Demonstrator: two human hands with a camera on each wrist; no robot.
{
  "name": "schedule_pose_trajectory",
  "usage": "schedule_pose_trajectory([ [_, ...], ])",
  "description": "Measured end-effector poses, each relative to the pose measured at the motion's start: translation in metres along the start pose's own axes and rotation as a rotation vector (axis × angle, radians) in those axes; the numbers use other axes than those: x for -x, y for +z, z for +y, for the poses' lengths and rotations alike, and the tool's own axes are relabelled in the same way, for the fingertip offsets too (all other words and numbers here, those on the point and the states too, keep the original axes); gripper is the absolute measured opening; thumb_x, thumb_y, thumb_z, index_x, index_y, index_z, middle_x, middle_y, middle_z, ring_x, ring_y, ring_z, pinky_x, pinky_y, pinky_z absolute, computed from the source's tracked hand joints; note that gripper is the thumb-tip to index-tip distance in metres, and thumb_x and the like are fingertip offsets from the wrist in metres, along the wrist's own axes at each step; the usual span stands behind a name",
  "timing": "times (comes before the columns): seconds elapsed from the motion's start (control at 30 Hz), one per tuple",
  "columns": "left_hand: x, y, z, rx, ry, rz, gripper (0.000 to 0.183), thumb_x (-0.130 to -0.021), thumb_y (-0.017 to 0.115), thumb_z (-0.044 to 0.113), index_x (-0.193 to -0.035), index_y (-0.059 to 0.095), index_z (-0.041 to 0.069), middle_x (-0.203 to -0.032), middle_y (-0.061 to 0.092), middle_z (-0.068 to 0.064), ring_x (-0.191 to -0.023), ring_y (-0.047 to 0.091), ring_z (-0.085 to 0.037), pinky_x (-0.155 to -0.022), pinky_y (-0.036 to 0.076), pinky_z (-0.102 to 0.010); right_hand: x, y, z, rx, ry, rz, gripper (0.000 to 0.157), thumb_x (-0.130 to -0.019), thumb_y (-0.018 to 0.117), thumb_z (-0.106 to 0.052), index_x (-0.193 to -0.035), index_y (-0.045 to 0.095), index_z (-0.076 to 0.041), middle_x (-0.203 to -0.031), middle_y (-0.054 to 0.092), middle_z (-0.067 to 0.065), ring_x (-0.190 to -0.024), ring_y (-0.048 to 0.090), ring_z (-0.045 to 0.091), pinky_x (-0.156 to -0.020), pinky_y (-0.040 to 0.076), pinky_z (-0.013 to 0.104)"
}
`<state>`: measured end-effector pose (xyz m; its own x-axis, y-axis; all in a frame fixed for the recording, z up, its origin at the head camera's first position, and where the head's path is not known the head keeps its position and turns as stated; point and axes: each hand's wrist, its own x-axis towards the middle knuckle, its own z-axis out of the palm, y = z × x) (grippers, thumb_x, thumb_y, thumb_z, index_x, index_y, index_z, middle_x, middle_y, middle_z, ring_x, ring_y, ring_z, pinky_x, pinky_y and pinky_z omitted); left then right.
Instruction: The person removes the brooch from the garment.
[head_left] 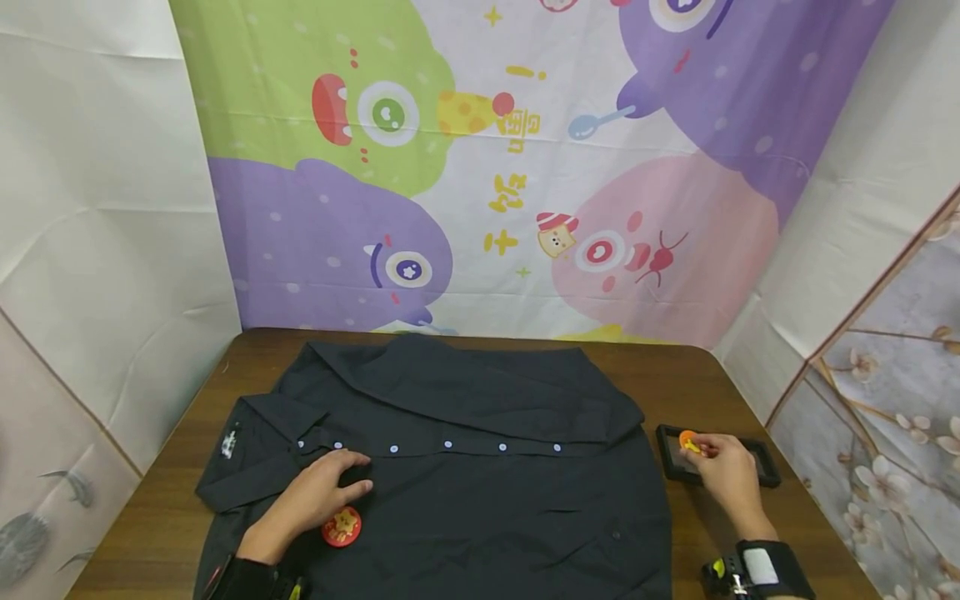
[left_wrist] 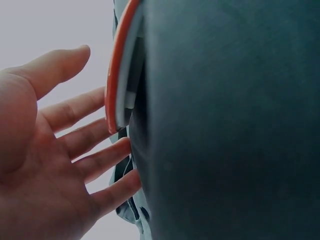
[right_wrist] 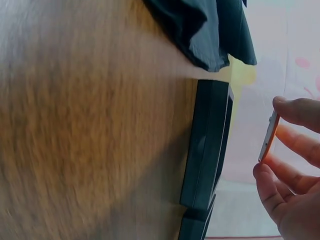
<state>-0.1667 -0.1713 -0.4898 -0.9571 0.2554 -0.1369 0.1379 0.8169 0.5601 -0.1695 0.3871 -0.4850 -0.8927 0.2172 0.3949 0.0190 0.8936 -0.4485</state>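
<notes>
A dark button-front shirt [head_left: 465,492] lies spread over the table, a row of small white buttons running across it. On its left part is a round red badge [head_left: 341,527] with a gold figure. My left hand [head_left: 318,496] is at the shirt just above this badge, fingers extended; in the left wrist view its fingers lie close to the badge's red edge [left_wrist: 114,75]. Over a black tray [head_left: 767,463] at the right, my right hand [head_left: 727,475] pinches a small round orange badge [head_left: 686,439]. The right wrist view shows that badge [right_wrist: 269,137] edge-on between thumb and fingers.
The brown wooden table [head_left: 708,383] shows around the shirt. A cartoon-printed cloth [head_left: 480,167] hangs behind it, with white panels at both sides. A folded sleeve [head_left: 251,467] with a small white mark lies at the shirt's left.
</notes>
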Motion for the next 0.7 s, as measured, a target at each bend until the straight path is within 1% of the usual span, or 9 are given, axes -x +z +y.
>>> schedule_pose_trajectory([
  [0.17,-0.001,0.000,0.000,0.002,0.004,-0.004,0.040,-0.084,0.067,0.032,-0.116,0.062,0.009,-0.121,0.060,-0.013,-0.118,0.049,-0.036,-0.098,0.039,-0.057,-0.001,-0.004,0.006,0.016,-0.007,0.019,0.030,-0.070,0.077,-0.013,-0.091,0.069,0.007,-0.090,0.064,0.029,-0.079,0.061,0.038,-0.067,0.045,0.054],
  [0.3,-0.001,0.000,0.000,0.001,0.012,-0.001,0.040,-0.084,0.067,0.033,-0.115,0.062,0.009,-0.121,0.060,-0.013,-0.118,0.049,-0.036,-0.098,0.039,-0.057,-0.001,-0.009,0.013,0.037,0.003,0.025,0.030,-0.069,0.078,-0.014,-0.090,0.069,0.007,-0.082,0.065,0.025,-0.080,0.058,0.040,-0.068,0.043,0.056],
  [0.43,-0.001,0.000,0.000,-0.002,0.020,0.007,0.039,-0.084,0.066,0.032,-0.115,0.063,0.009,-0.121,0.060,-0.013,-0.118,0.049,-0.035,-0.099,0.039,-0.057,0.000,-0.013,0.020,0.058,0.033,-0.010,0.033,-0.071,0.077,-0.015,-0.092,0.068,0.008,-0.083,0.065,0.027,-0.085,0.056,0.045,-0.072,0.041,0.059],
  [0.5,-0.001,0.000,-0.001,-0.001,0.020,0.011,0.039,-0.084,0.066,0.032,-0.115,0.063,0.009,-0.121,0.060,-0.013,-0.118,0.049,-0.035,-0.099,0.038,-0.057,0.000,-0.014,0.023,0.059,0.052,-0.026,0.033,-0.072,0.076,-0.015,-0.094,0.068,0.009,-0.085,0.065,0.028,-0.085,0.057,0.046,-0.071,0.041,0.059],
  [0.7,0.000,0.000,-0.003,-0.002,0.016,0.012,0.039,-0.084,0.066,0.032,-0.115,0.062,0.009,-0.122,0.060,-0.013,-0.118,0.049,-0.036,-0.098,0.039,-0.058,-0.002,-0.016,0.035,0.065,0.081,-0.054,0.034,-0.074,0.076,-0.016,-0.094,0.067,0.009,-0.086,0.065,0.029,-0.081,0.059,0.043,-0.067,0.044,0.055],
])
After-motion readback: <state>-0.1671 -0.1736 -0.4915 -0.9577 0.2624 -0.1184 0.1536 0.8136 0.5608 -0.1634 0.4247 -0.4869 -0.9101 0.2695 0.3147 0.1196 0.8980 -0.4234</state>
